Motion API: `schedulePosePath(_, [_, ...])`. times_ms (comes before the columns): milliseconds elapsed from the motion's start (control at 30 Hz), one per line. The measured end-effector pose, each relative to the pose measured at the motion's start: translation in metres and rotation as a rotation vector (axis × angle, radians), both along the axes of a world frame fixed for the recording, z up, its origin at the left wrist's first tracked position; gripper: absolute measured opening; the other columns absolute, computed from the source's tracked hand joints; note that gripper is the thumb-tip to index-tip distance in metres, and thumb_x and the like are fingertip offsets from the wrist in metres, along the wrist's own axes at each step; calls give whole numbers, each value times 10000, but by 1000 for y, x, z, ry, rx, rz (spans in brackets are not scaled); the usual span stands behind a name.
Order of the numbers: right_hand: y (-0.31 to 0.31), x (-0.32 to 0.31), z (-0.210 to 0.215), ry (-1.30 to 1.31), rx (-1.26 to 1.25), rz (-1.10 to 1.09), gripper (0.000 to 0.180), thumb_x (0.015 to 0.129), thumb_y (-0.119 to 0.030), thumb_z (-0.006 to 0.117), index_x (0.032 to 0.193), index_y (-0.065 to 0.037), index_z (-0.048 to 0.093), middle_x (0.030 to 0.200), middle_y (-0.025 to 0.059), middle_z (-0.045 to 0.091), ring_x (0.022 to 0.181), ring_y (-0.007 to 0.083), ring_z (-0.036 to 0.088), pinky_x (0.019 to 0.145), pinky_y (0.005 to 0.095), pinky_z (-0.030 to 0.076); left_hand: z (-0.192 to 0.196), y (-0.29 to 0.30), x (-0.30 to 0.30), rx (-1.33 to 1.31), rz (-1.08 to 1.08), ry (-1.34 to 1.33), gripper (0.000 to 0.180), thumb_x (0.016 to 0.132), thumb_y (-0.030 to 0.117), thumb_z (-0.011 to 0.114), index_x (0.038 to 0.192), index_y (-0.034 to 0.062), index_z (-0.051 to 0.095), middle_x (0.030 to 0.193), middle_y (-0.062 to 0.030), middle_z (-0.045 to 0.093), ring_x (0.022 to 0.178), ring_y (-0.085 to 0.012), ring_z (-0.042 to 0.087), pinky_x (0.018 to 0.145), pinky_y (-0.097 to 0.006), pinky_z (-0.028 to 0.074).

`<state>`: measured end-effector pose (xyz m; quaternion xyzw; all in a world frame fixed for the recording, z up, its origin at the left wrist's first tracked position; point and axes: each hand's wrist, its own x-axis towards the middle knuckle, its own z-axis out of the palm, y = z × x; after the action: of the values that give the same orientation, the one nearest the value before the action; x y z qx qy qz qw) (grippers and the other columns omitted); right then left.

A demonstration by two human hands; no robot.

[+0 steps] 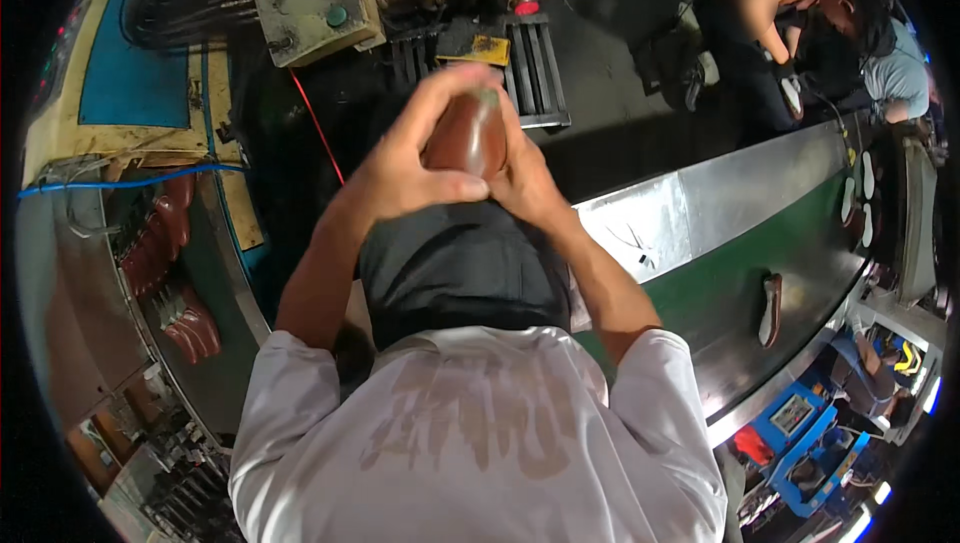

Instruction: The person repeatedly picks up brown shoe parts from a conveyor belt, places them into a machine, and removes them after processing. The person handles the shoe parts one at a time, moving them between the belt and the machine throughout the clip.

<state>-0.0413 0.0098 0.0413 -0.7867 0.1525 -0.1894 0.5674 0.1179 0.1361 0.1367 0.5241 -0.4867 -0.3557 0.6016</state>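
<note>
Shoe [466, 143] (brn), btwn fingers [430, 96], L & R

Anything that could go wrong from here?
Two things, perhaps. The glossy brown shoe piece could slip: only the left hand and right hand appear to support it, and its surface looks smooth. Also, a small thin tool lies on the metal ledge near the right forearm in this view, so a wide elbow swing might knock it.
</note>
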Motion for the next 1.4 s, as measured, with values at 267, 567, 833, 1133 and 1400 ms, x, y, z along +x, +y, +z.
schedulePosePath(267, [38,-38,54,301,-385,-81,1039,817,-238,893,1680,-134,324,1657,352,280,1398,512,477,1102,518,518,-92,-51,37,283,421,695,633,941,144,815,1500,64,530,1314,-103,668,1200,-229,654,1015,-409,552])
schedulePosePath(567, [42,-50,1,339,-699,-21,758,839,-159,830,1536,-328,584,1707,354,165,1184,502,549,913,520,603,-150,-44,48,367,633,-34,351,1052,279,668,1258,7,751,1164,-142,796,1106,-212,721,951,-353,534])
schedulePosePath(833, [1,-47,37,222,-632,-197,589,902,-177,815,1471,-223,672,1660,381,267,1276,546,551,1018,579,541,-145,-72,159,267,699,39,573,1115,434,573,1471,-13,610,1219,-104,743,1136,-193,682,1023,-360,505])
schedulePosePath(1133, [-78,5,113,267,-780,-366,621,867,-155,830,1466,-195,670,1663,385,265,1435,546,447,1148,575,435,-16,-211,284,30,260,666,703,1059,491,658,1594,97,427,1536,-106,566,1389,-270,571,1130,-473,499])
schedulePosePath(1400, [-132,150,156,81,-869,-297,599,886,-171,804,1470,-195,671,1624,392,334,1469,555,431,1207,552,410,36,-158,253,-142,188,505,636,1090,309,597,1635,67,375,1499,-140,584,1334,-233,622,1122,-403,529])
